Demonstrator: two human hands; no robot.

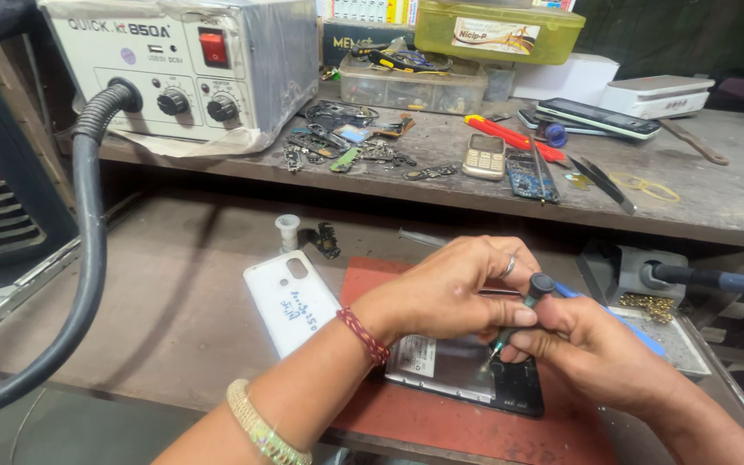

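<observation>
Both hands' [454,293] grip closed on screwdriver [523,314], tip seemingly on opened phone [467,375], white cover [290,301] beside.

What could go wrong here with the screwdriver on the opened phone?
1. The screwdriver tip sits on the opened phone, steadied by the left hand and right hand; a slip might gouge the exposed inside.
2. Any screw that comes out could roll off the red mat and get lost.
3. The white back cover lies beside the left forearm and might get nudged.
</observation>
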